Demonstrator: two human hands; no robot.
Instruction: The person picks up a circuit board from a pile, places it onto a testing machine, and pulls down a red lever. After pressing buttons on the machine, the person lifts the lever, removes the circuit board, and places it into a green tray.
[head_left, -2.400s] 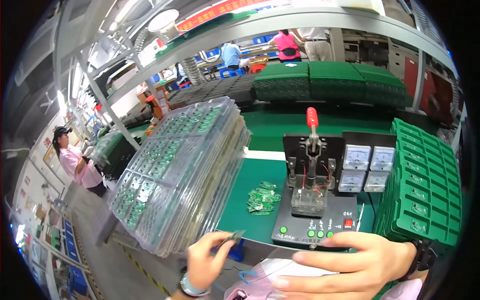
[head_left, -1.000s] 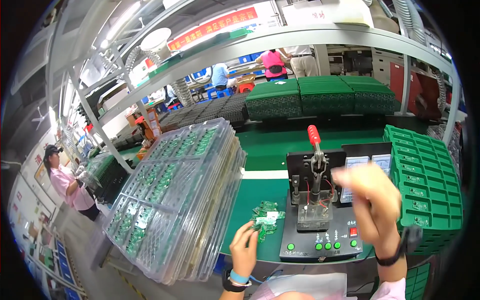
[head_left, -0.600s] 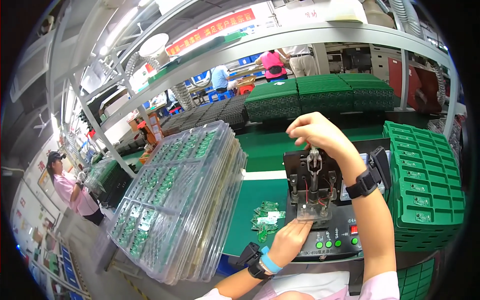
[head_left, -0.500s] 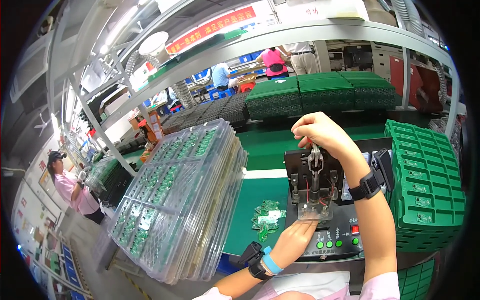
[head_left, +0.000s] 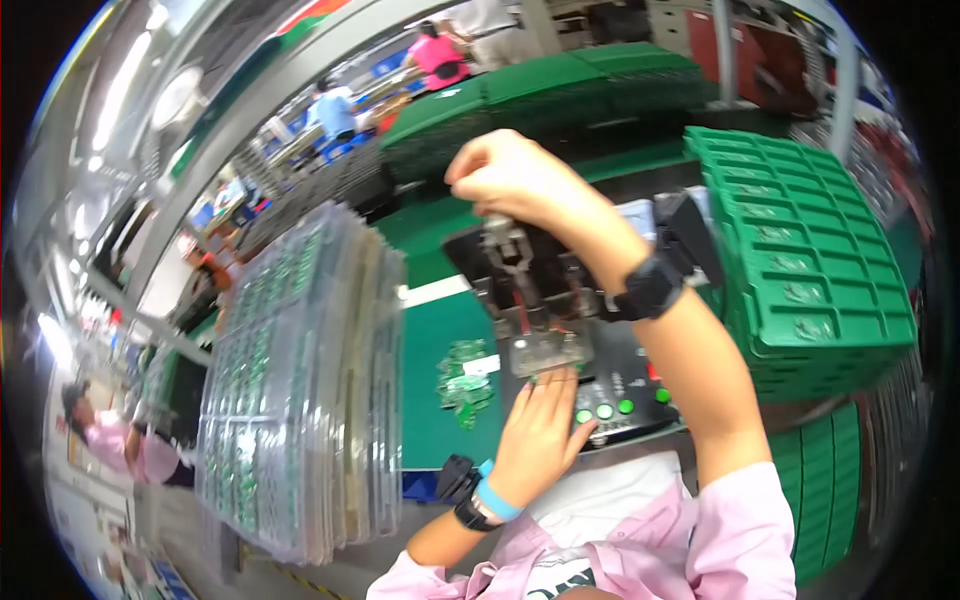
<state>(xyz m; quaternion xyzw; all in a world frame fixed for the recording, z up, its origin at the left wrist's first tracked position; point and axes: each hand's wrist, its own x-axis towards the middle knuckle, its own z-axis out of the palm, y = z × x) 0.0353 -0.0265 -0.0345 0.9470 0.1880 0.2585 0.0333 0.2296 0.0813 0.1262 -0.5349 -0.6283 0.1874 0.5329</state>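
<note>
At the far left, a tall stack of clear plastic trays (head_left: 372, 400) holding green circuit boards leans close to a loose pile of small green circuit boards (head_left: 465, 385) on the green worktop (head_left: 424, 442). Next, the left hand (head_left: 540, 430) lies palm down, its fingers side by side and their tips at the front edge of a clear plastic block (head_left: 550, 352); whether they pinch anything beneath it, I cannot tell. That block sits on a black box-shaped fixture (head_left: 612, 376), under a steel toggle clamp (head_left: 510, 250). The right hand (head_left: 515, 180) looks curled closed around the clamp's upper end, hiding the handle. If the lever dropped early, the block could nip the left fingertips; a stray thumb could knock the round green buttons (head_left: 625, 407). Farther right stand stacked green plastic trays (head_left: 815, 262), near the right forearm, where a wide elbow might bump them.
</note>
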